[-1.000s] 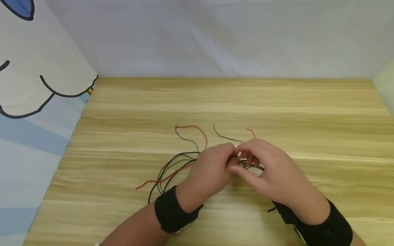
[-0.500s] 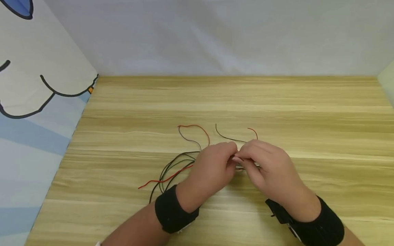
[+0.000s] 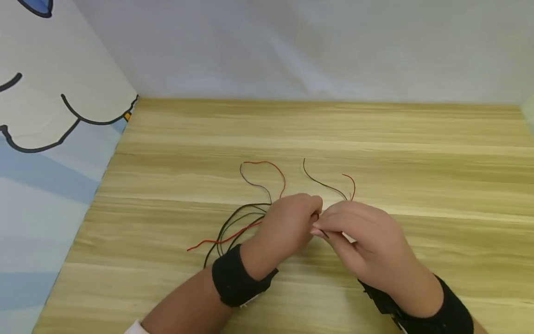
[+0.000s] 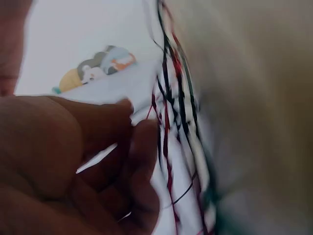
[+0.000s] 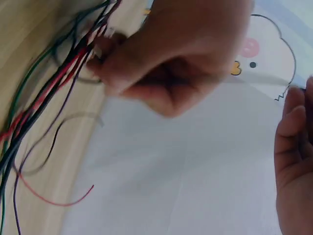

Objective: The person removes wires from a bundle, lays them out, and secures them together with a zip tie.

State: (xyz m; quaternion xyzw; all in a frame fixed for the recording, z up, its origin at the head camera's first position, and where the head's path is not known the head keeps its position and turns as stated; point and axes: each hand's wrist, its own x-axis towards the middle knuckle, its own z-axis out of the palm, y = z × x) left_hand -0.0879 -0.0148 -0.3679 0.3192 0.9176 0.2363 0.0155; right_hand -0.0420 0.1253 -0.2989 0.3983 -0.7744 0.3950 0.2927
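Observation:
A bundle of thin black, green and red wires (image 3: pixel 233 218) lies across the table, passing under both hands. My left hand (image 3: pixel 288 227) is over its middle, fingers curled, thumb and forefinger pinching at the strands. In the left wrist view the wire bundle (image 4: pixel 168 98) runs beside those fingertips, blurred. Close against it, my right hand (image 3: pixel 371 241) pinches a short dark wire end (image 3: pixel 324 234) between thumb and forefinger. The right wrist view has the wires (image 5: pixel 54 81) at left, with a faint line stretching between the hands. What lies inside the left fist is hidden.
Loose wire ends spread outward: a red and purple pair (image 3: pixel 267 162) behind the left hand, a dark one (image 3: pixel 319 181) and a short red one (image 3: pixel 353 183) behind the right. The wooden table (image 3: pixel 187 125) meets a pale backdrop (image 3: pixel 292 51) at the back.
The right thumb and forefinger, apart a second ago, have come together on the dark wire end. The right hand has shifted slightly toward me; the left stays nearly in place.

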